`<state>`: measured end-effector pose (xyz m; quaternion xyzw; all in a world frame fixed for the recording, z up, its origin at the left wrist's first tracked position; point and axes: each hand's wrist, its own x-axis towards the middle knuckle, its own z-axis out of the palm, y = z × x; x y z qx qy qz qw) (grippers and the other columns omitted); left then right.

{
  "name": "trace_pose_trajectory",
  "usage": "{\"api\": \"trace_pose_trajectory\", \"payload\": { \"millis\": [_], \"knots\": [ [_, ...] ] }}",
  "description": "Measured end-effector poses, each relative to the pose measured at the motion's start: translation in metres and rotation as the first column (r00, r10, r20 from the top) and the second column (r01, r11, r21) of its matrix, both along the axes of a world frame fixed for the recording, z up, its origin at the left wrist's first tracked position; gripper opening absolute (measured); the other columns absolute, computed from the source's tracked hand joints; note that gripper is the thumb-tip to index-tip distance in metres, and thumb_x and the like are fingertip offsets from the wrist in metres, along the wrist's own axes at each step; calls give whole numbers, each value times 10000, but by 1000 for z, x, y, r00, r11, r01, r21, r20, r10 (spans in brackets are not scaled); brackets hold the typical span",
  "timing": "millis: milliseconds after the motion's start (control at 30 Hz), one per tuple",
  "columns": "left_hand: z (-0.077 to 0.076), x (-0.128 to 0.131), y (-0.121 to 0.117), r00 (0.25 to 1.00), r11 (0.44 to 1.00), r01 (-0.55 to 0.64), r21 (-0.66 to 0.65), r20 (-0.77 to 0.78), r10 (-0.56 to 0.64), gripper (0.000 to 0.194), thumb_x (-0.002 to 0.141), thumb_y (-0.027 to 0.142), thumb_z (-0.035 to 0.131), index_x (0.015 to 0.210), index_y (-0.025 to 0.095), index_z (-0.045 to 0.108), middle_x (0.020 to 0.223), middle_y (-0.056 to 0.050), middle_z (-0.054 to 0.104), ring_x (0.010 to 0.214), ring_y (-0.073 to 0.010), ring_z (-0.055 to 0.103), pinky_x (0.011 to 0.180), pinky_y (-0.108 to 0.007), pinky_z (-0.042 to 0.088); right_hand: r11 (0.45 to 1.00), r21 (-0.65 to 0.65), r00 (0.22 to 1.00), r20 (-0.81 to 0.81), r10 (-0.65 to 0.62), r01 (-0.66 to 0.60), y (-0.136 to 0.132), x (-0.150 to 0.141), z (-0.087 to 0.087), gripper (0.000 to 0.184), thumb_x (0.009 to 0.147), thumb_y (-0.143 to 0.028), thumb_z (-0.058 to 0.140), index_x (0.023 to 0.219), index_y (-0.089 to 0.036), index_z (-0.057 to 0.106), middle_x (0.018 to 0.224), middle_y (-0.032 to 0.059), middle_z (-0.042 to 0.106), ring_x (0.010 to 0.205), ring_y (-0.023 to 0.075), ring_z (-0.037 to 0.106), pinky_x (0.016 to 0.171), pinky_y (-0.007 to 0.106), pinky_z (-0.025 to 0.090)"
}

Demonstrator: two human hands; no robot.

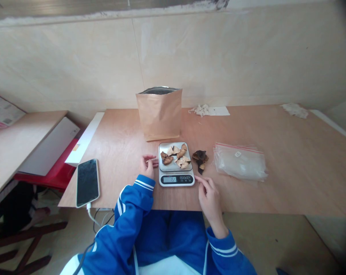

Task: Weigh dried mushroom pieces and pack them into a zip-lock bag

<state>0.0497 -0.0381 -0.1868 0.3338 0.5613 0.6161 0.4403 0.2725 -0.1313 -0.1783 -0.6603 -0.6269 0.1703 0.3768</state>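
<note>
Scale between two empty hands, dark pieces nearest to the right

In the head view, the kitchen scale (177, 172) stands on the wooden table (290, 164) between the two hands, with its display towards the person. Several pale dried pieces (183, 162) lie apart on its metal plate, without one common direction. From the left hand (147, 166) they are to the right, and a brownish one at the plate's left edge is the closest. This hand is thus the nearer one to the plate; its fingers are loosely bent just beside the scale, and I see nothing in them.

For the dark pieces (201, 156), which lie on the table at the right of the scale, the relation is reversed — here the right hand (209, 196) is clearly nearer. They lie just beyond its fingertips, away from the body, and their longer direction runs roughly towards the person. The right fingers are half unfolded, without any object visible, and the foremost fingertip is at the scale's lower right corner — whether it presses there, I cannot tell.

Behind the scale the brown paper bag (162, 118) stands upright, its mouth parted. The clear zip bags (240, 162) lie flat, farther right.
</note>
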Motion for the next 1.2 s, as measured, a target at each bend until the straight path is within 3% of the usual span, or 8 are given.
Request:
{"api": "trace_pose_trajectory", "payload": {
  "millis": [233, 500, 600, 667, 767, 900, 1033, 1200],
  "knots": [
    [-3, -1, -14, 993, 999, -35, -42, 112, 39, 239, 801, 332, 620, 908, 195, 455, 863, -67, 675, 775, -195, 713, 714, -354, 585, 1000, 19, 999, -36, 3, -2, 9, -14, -1, 362, 926, -224, 368, 1110, -168, 674, 1010, 115, 640, 927, 249, 619, 832, 399, 490],
    [-5, -5, -3, 968, 984, -168, -54, 180, 175, 145, 761, 191, 597, 840, 184, 476, 851, -61, 681, 876, -183, 708, 828, -356, 570, 995, 3, 995, 27, 100, -100, 28, -29, 7, 403, 930, -198, 350, 1199, -155, 647, 953, 105, 598, 886, 229, 609, 828, 386, 499],
    [-3, -6, -2, 965, 983, -172, -57, 188, 180, 154, 736, 165, 616, 819, 178, 486, 843, -58, 677, 871, -181, 705, 827, -348, 570, 989, 67, 990, 64, 125, -130, 35, -9, 25, 379, 936, -213, 365, 1165, -176, 665, 956, 101, 579, 883, 215, 599, 831, 368, 501],
    [-3, -6, -2, 967, 985, -162, -57, 189, 170, 172, 718, 159, 635, 811, 176, 491, 839, -57, 674, 862, -182, 704, 822, -347, 571, 987, 160, 984, 177, 5, -33, 39, 16, 39, 342, 939, -254, 401, 1135, -202, 677, 996, 107, 572, 949, 240, 571, 884, 409, 473],
    [-3, -4, 0, 972, 989, -135, -52, 188, 143, 179, 711, 160, 641, 810, 177, 493, 844, -55, 670, 859, -179, 702, 822, -348, 571, 952, 259, 893, 371, -256, 165, 43, 60, 49, 343, 907, -355, 480, 1145, -186, 659, 1130, 153, 548, 1035, 308, 514, 909, 493, 432],
    [-4, 3, 11, 979, 996, -87, -33, 182, 91, 152, 743, 193, 614, 825, 181, 487, 844, -53, 663, 836, -174, 698, 835, -379, 569, 940, 210, 796, 499, -341, 270, 40, 104, 33, 501, 853, -467, 521, 1191, -107, 605, 1198, 219, 528, 1050, 360, 490, 866, 517, 425],
    [-3, 6, 14, 988, 1000, -23, 9, 155, 21, 186, 744, 235, 632, 848, 183, 487, 888, -67, 654, 898, -194, 686, 933, -441, 529, 951, 149, 819, 483, -310, 272, 31, 124, 15, 445, 892, -499, 442, 1027, -141, 668, 993, 173, 606, 947, 320, 520, 848, 478, 414],
    [-9, -3, -19, 986, 984, 158, 83, 44, -162, 657, 500, 184, 845, 1075, 175, 528, 1230, -156, 582, 1175, -317, 579, 1085, -515, 407, 958, 106, 847, 448, -285, 266, 26, 130, 11, 454, 885, -551, 411, 917, -176, 663, 926, 145, 625, 945, 312, 534, 843, 464, 404]
  ]
}}
